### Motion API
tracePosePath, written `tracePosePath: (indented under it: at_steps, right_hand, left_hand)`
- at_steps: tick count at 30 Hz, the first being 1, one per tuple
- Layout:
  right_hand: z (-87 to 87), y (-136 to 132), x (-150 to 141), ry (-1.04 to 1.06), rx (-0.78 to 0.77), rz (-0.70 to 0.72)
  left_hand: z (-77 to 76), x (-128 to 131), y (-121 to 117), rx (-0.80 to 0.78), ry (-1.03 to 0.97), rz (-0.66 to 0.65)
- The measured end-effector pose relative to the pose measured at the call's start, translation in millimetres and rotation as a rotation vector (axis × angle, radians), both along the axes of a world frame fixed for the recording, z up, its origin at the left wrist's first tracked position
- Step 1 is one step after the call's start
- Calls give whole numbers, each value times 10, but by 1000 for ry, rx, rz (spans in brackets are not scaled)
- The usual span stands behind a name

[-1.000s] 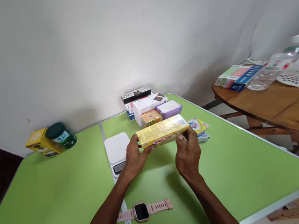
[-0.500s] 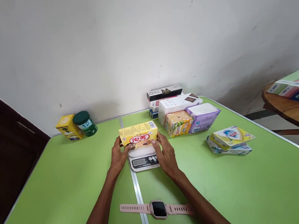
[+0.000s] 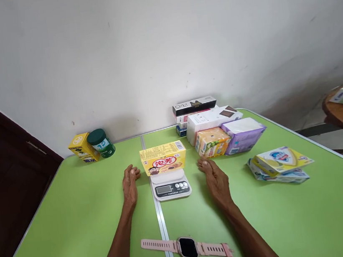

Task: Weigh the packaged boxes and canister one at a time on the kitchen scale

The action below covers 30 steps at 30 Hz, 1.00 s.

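Observation:
A yellow snack box with red lettering rests on its long side on the white kitchen scale, covering most of the weighing plate. To the left of the box is my left hand, apart from it and holding nothing. My right hand is off to the right of the box, also bare and not touching it. Both hands are open, fingers pointing forward. Closer to me, a pink-strapped smartwatch lies face up across the metal seam of the green table.
At the back left stand a yellow box and a green jar. Back right are a white box, an orange tissue pack, a purple tissue pack and a black-and-white box. Soap boxes are stacked at right.
Both hands carried the snack box leftward over the scale and set it down on the plate. They then let go and drew apart to either side. The view turned left.

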State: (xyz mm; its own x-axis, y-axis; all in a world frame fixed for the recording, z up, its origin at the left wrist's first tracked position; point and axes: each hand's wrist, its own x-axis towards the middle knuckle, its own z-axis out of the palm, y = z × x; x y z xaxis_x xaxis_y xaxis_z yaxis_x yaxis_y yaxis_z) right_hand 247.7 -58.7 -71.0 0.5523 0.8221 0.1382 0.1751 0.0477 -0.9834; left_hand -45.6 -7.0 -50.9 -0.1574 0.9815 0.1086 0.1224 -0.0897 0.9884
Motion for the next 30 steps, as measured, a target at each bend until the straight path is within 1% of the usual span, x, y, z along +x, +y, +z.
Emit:
tracePosePath:
  at_steps: [3, 6, 9, 11, 13, 15, 18, 20, 22, 24, 26, 28, 30]
  right_hand:
    - [10, -7, -4, -37, -12, -18]
    - [25, -29, -3, -25, -13, -12]
    - [77, -73, -37, -21, -11, 9]
    - [155, -116, -93, -48, 5, 21]
    - [269, -158, -170, -93, 11, 26]
    - [399, -186, -254, -150, -15, 42]
    - [562, -193, -368, -222, -77, 109]
    - [631, -181, -437, -247, -90, 134]
    - [688, -166, -511, -297, -71, 127]
    - [761, -143, -614, -362, -36, 133]
    - [850, -93, -770, -397, 12, 182]
    - [926, 7, -1001, -379, 61, 260]
    - [950, 167, -1315, -318, 80, 364]
  left_hand:
    - [3, 41, 4, 10, 44, -16]
    - [1, 67, -23, 17, 67, -36]
    - [-18, 99, -84, 52, 87, -16]
    - [-30, 142, -140, 105, 115, 3]
    - [-27, 202, -198, 160, 155, -9]
    - [2, 272, -252, 204, 198, -51]
    - [80, 387, -318, 243, 245, -134]
    - [132, 464, -348, 250, 229, -191]
    - [169, 525, -361, 257, 181, -209]
    - [198, 539, -345, 275, 123, -167]
    - [234, 466, -289, 303, 71, -84]
    - [274, 275, -197, 324, 27, 21]
    - [296, -40, -84, 318, 7, 137]
